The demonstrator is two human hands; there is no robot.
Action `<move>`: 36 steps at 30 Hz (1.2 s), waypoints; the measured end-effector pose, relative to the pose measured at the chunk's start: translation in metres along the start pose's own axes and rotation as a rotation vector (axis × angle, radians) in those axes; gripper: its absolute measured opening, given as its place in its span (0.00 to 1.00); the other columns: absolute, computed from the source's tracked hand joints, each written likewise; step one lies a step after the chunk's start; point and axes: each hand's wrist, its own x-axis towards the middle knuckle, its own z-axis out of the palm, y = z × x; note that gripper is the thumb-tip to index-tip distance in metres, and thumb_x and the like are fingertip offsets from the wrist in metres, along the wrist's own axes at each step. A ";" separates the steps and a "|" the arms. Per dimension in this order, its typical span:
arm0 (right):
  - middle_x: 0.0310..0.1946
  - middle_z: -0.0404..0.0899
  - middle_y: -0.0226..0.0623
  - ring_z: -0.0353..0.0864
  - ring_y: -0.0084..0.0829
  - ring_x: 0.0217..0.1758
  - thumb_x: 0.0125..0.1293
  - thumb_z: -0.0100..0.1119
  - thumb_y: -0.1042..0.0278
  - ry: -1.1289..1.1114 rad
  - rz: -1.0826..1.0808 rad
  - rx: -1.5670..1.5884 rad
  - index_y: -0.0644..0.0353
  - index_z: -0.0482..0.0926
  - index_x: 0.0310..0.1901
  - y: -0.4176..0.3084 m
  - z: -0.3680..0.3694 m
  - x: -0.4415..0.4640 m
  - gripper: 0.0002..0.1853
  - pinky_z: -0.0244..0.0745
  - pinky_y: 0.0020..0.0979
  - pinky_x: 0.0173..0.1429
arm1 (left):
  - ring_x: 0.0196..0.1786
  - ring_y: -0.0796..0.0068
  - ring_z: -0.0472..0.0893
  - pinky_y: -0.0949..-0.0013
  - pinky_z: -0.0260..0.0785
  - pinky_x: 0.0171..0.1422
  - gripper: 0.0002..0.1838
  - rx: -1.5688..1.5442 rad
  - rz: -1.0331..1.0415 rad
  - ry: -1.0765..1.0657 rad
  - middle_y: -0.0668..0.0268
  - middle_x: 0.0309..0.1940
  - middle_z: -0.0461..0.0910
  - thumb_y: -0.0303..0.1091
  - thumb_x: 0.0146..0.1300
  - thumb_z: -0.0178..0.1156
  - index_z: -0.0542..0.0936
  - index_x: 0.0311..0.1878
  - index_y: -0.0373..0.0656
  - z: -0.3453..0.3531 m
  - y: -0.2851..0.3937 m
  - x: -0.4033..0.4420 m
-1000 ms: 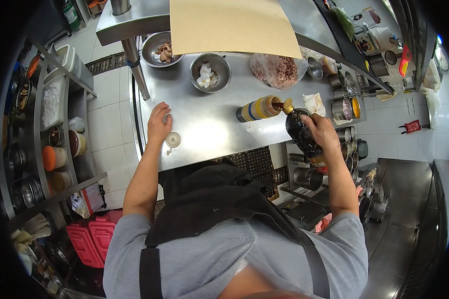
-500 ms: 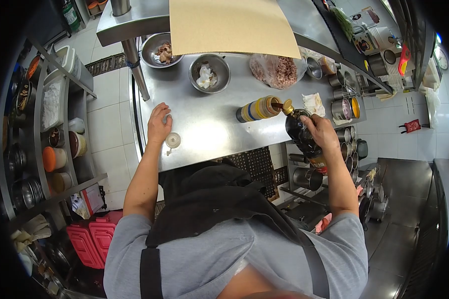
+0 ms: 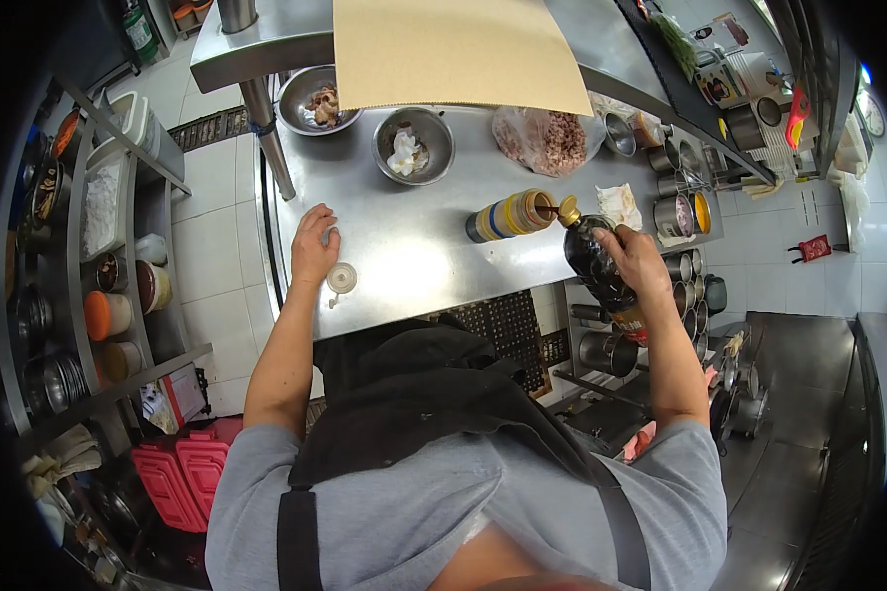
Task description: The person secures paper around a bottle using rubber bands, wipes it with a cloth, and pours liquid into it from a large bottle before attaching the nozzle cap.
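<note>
My right hand (image 3: pixel 639 262) is wrapped round a large dark bottle (image 3: pixel 595 264) with a gold neck. The bottle is tilted, and dark liquid runs from its mouth into the open top of a yellow-banded container (image 3: pixel 511 216) on the steel table (image 3: pixel 414 266). My left hand (image 3: pixel 315 242) rests at the table's left side, fingers a little bent and apart, holding nothing. Just below it lies a round translucent lid (image 3: pixel 342 278). Farther back stands a metal bowl (image 3: pixel 414 146) with something white in it.
Another metal bowl (image 3: pixel 319 99) holds food at the back left, near a steel post (image 3: pixel 267 138). A bag of minced meat (image 3: pixel 547 140) lies at the back beneath a brown sheet (image 3: pixel 453 54). A white cloth (image 3: pixel 620 208) and metal pots (image 3: pixel 674 215) are on the right.
</note>
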 end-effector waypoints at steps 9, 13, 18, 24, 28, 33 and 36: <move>0.25 0.77 0.61 0.79 0.59 0.33 0.68 0.56 0.40 0.003 -0.007 -0.001 0.72 0.80 0.35 0.001 0.001 0.001 0.32 0.72 0.48 0.40 | 0.63 0.58 0.76 0.61 0.69 0.67 0.10 -0.011 -0.008 -0.008 0.58 0.52 0.80 0.23 0.55 0.60 0.82 0.41 0.35 -0.001 0.000 0.000; 0.25 0.78 0.60 0.80 0.59 0.34 0.68 0.56 0.39 -0.005 0.002 0.002 0.72 0.80 0.35 0.000 0.001 0.002 0.33 0.72 0.48 0.40 | 0.63 0.58 0.76 0.61 0.69 0.67 0.10 0.002 -0.022 -0.010 0.58 0.52 0.80 0.23 0.55 0.59 0.82 0.41 0.35 -0.001 0.002 0.000; 0.25 0.78 0.60 0.80 0.59 0.34 0.68 0.55 0.38 0.009 -0.022 -0.005 0.72 0.80 0.35 0.001 0.002 0.002 0.33 0.72 0.48 0.41 | 0.63 0.58 0.76 0.61 0.69 0.67 0.10 0.003 -0.011 -0.008 0.58 0.52 0.80 0.23 0.55 0.59 0.82 0.41 0.35 -0.001 0.001 0.001; 0.26 0.79 0.60 0.80 0.60 0.35 0.69 0.54 0.38 0.003 -0.024 -0.001 0.72 0.80 0.36 0.002 0.002 0.002 0.33 0.72 0.49 0.41 | 0.63 0.58 0.76 0.61 0.69 0.67 0.10 0.003 -0.006 -0.010 0.58 0.52 0.80 0.23 0.55 0.59 0.82 0.41 0.35 -0.001 0.001 0.000; 0.26 0.79 0.60 0.80 0.59 0.35 0.69 0.54 0.38 0.006 -0.016 -0.026 0.72 0.80 0.36 0.002 0.003 0.002 0.34 0.73 0.49 0.41 | 0.63 0.58 0.76 0.61 0.69 0.67 0.10 -0.004 -0.004 -0.006 0.58 0.52 0.80 0.23 0.55 0.59 0.82 0.41 0.35 -0.002 0.002 0.000; 0.25 0.78 0.61 0.80 0.60 0.35 0.68 0.54 0.38 0.014 -0.035 -0.010 0.72 0.80 0.35 0.002 0.002 0.002 0.34 0.72 0.49 0.41 | 0.62 0.58 0.76 0.61 0.69 0.67 0.10 -0.006 -0.003 -0.003 0.58 0.52 0.80 0.22 0.54 0.59 0.82 0.40 0.35 -0.001 0.001 0.000; 0.25 0.78 0.61 0.79 0.60 0.34 0.68 0.55 0.38 0.004 -0.031 -0.014 0.72 0.80 0.34 0.002 0.001 0.003 0.33 0.72 0.49 0.40 | 0.62 0.58 0.76 0.61 0.69 0.67 0.10 -0.007 0.002 -0.001 0.58 0.51 0.80 0.22 0.54 0.59 0.82 0.40 0.35 0.000 0.000 0.001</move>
